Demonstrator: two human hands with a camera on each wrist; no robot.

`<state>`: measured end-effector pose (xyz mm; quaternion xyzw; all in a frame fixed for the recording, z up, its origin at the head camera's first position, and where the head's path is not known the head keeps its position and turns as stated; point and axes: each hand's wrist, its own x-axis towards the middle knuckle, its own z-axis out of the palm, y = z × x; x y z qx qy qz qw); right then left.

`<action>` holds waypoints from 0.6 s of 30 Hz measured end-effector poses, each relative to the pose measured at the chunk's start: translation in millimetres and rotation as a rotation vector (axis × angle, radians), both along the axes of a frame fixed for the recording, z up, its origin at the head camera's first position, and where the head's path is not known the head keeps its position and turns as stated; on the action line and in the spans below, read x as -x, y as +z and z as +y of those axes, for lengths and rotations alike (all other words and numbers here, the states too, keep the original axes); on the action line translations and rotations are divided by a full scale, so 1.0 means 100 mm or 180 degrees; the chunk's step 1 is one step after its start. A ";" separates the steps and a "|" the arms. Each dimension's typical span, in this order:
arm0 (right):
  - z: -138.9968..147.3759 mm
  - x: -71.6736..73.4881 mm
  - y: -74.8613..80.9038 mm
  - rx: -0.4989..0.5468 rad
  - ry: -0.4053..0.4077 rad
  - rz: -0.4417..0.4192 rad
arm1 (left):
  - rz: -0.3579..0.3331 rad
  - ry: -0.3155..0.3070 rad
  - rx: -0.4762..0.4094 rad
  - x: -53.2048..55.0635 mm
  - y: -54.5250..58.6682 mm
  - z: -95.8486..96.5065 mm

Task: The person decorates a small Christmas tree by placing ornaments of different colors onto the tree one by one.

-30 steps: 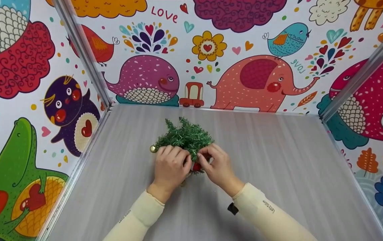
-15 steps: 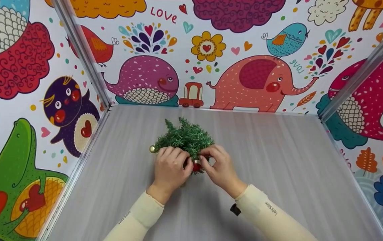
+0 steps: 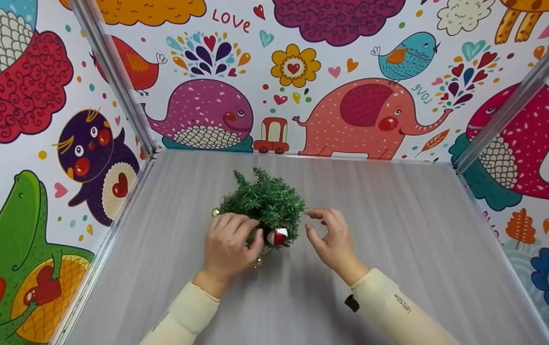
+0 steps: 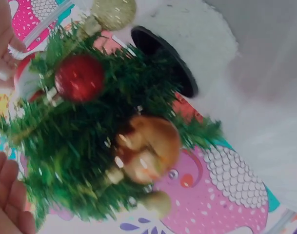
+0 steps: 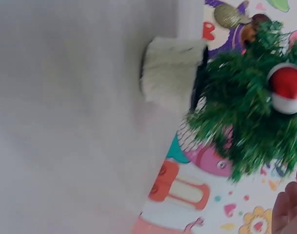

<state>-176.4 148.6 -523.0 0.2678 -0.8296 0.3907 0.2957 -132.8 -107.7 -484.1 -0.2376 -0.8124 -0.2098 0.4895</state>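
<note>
A small artificial Christmas tree [image 3: 267,194] stands in the middle of the table. A red-and-white bauble [image 3: 278,236] hangs on its near side, between the two hands. My left hand [image 3: 230,247] is at the tree's near left, fingers bent loosely with a gap to the thumb. My right hand [image 3: 334,239] is just off the tree's right side, thumb and fingers apart, nothing held. In the left wrist view, a red bauble [image 4: 80,78], a shiny gold bauble [image 4: 148,148] and a glittery gold bauble [image 4: 114,12] hang among the branches. The right wrist view shows the tree's white pot [image 5: 172,73].
The grey table [image 3: 389,230] runs under the tree to cartoon-printed walls [image 3: 351,48] at the back and sides. Metal corner posts [image 3: 116,76] rise at the back left and back right.
Both hands have drawn apart from the front of the tree, the left to the left, the right to the right. The red-and-white bauble they partly covered now shows fully.
</note>
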 end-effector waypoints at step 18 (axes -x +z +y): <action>0.85 0.18 -0.60 -0.1488 -0.0878 -0.1009 | -0.1915 0.1007 -0.0023 -0.01 -0.71 -1.39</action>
